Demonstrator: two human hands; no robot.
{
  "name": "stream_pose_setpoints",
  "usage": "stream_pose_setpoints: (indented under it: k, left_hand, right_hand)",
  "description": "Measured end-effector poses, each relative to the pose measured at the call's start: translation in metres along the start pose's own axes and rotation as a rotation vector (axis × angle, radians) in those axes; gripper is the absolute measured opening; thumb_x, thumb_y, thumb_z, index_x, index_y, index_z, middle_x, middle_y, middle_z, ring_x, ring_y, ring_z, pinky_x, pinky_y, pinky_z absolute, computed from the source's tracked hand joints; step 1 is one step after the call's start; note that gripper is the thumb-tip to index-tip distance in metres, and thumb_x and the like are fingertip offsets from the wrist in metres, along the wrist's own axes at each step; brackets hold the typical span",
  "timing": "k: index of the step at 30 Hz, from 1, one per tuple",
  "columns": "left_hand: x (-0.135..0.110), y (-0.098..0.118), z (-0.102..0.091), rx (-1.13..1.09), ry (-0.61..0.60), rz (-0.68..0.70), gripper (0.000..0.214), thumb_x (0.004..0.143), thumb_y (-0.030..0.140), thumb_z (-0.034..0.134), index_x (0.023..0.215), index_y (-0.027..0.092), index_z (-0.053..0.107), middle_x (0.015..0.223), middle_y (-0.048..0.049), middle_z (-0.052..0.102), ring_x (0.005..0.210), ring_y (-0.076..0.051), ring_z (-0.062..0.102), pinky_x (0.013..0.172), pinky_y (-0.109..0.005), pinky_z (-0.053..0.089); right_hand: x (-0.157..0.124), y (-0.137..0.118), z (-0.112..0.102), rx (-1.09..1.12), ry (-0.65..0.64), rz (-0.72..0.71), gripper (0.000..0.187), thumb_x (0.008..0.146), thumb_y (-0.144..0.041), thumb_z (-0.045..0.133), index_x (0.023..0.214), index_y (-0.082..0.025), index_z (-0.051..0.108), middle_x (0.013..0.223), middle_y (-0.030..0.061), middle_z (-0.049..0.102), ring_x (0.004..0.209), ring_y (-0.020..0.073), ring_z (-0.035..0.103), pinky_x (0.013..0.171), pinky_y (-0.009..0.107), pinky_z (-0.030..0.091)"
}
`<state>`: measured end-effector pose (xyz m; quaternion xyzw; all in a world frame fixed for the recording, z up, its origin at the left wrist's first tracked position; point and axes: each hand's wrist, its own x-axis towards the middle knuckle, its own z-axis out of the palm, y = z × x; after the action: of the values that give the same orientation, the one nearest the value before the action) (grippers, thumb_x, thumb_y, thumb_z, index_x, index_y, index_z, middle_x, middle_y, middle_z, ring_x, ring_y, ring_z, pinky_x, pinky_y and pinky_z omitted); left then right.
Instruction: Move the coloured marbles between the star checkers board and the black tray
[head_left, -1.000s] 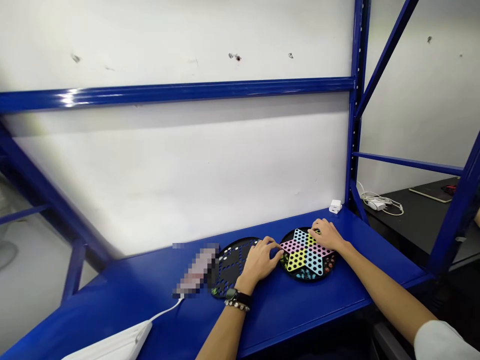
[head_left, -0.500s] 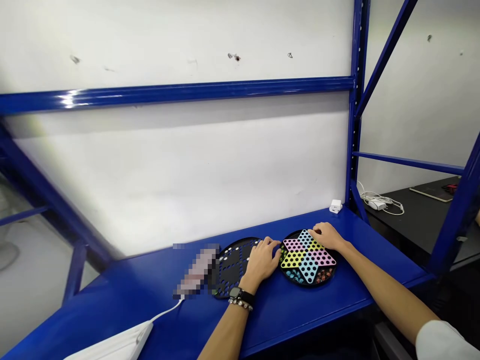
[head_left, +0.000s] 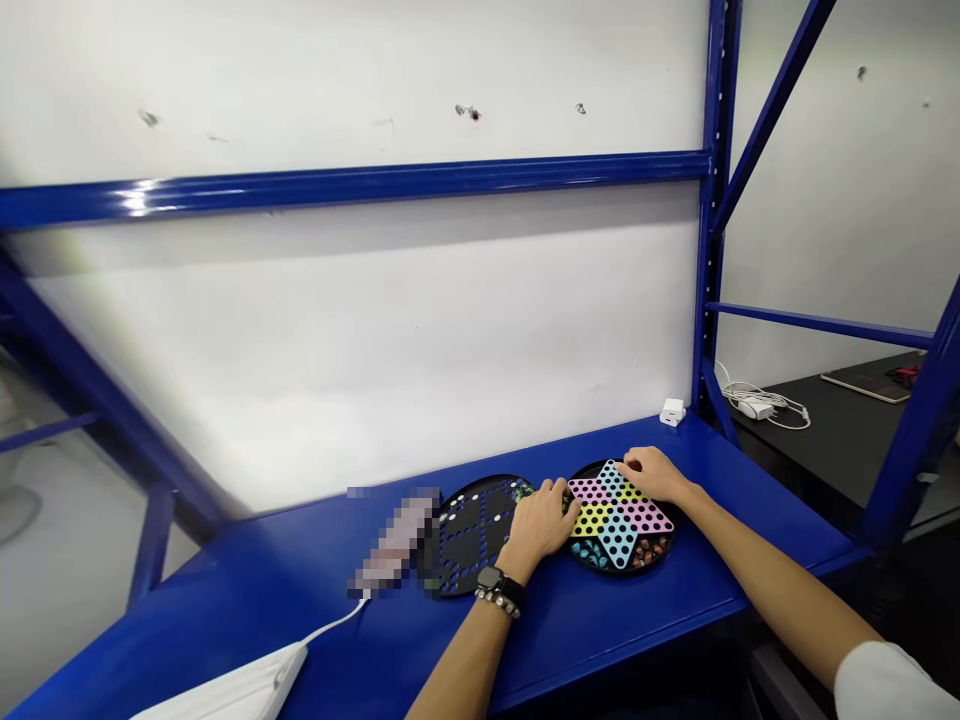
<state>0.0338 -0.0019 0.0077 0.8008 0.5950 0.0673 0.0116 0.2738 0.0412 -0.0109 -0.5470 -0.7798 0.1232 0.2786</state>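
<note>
A round Chinese checkers board (head_left: 619, 525) with a pastel star of holes lies on the blue table. Blue and red glass marbles (head_left: 651, 551) fill compartments along its near rim, and green ones show at its left edge. My left hand (head_left: 541, 517), with a watch on the wrist, reaches over that left edge, bent fingers and thumb apart by the green marbles. At the star's far right side, my right hand (head_left: 654, 473) has its fingers curled together; what they hold, if anything, is hidden. Left of it lies a round black board (head_left: 466, 535), partly covered by my left hand.
A blurred-out flat object (head_left: 397, 545) with a white cable lies left of the black board. A white power strip (head_left: 225, 690) is at the near left, a white charger (head_left: 672, 412) at the back right. Blue metal posts (head_left: 705, 200) frame the table.
My left hand has moved right, from over the black board's edge to the green marbles at the star board's left rim. My right hand stays almost in place.
</note>
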Motion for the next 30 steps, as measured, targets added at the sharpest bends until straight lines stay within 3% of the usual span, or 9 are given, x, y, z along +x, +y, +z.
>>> stream_pose_setpoints:
  k: [4, 10, 15, 22, 30]
  left_hand:
    - [0.0047, 0.0030, 0.0005, 0.025, -0.047, -0.039, 0.038, 0.097, 0.046, 0.030, 0.112, 0.022, 0.055, 0.104, -0.0087, 0.068, 0.091, -0.025, 0.068, 0.078, -0.035, 0.047]
    - [0.0068, 0.0063, 0.0025, 0.051, -0.059, 0.020, 0.042, 0.099, 0.038, 0.025, 0.110, 0.017, 0.060, 0.100, -0.0146, 0.071, 0.089, -0.029, 0.069, 0.077, -0.040, 0.048]
    - [0.0064, 0.0041, 0.0061, 0.050, -0.070, 0.049, 0.049, 0.099, 0.039, 0.023, 0.099, 0.018, 0.067, 0.096, -0.0141, 0.073, 0.088, -0.029, 0.070, 0.077, -0.039, 0.048]
    - [0.0084, 0.0002, 0.0033, 0.124, -0.133, 0.110, 0.041, 0.096, 0.031, 0.032, 0.097, 0.021, 0.072, 0.104, -0.0138, 0.072, 0.097, -0.027, 0.067, 0.080, -0.036, 0.048]
    - [0.0052, 0.0013, 0.0058, 0.061, -0.050, -0.002, 0.049, 0.097, 0.039, 0.029, 0.087, 0.018, 0.073, 0.095, -0.0125, 0.074, 0.089, -0.023, 0.069, 0.078, -0.030, 0.047]
  right_hand:
    - [-0.0008, -0.0017, -0.0017, -0.013, -0.009, 0.003, 0.043, 0.092, -0.046, 0.045, 0.058, -0.019, 0.046, 0.068, 0.0010, 0.059, 0.063, 0.0136, 0.048, 0.064, 0.027, 0.035]
    - [-0.0023, -0.0047, -0.0051, 0.004, -0.019, 0.011, 0.040, 0.091, -0.043, 0.046, 0.059, -0.019, 0.045, 0.068, 0.0010, 0.059, 0.063, 0.0136, 0.049, 0.062, 0.026, 0.033]
    - [-0.0016, -0.0039, -0.0035, 0.005, -0.013, 0.002, 0.040, 0.091, -0.043, 0.045, 0.058, -0.019, 0.045, 0.066, 0.0010, 0.058, 0.063, 0.0135, 0.048, 0.062, 0.025, 0.033]
    - [-0.0005, 0.0004, -0.0001, 0.020, -0.014, -0.001, 0.038, 0.090, -0.041, 0.047, 0.059, -0.019, 0.045, 0.065, 0.0001, 0.057, 0.061, 0.0131, 0.047, 0.060, 0.025, 0.032]
    - [0.0000, 0.0031, 0.0013, 0.035, -0.018, -0.012, 0.039, 0.090, -0.043, 0.046, 0.060, -0.019, 0.045, 0.065, 0.0003, 0.057, 0.061, 0.0129, 0.046, 0.060, 0.026, 0.032]
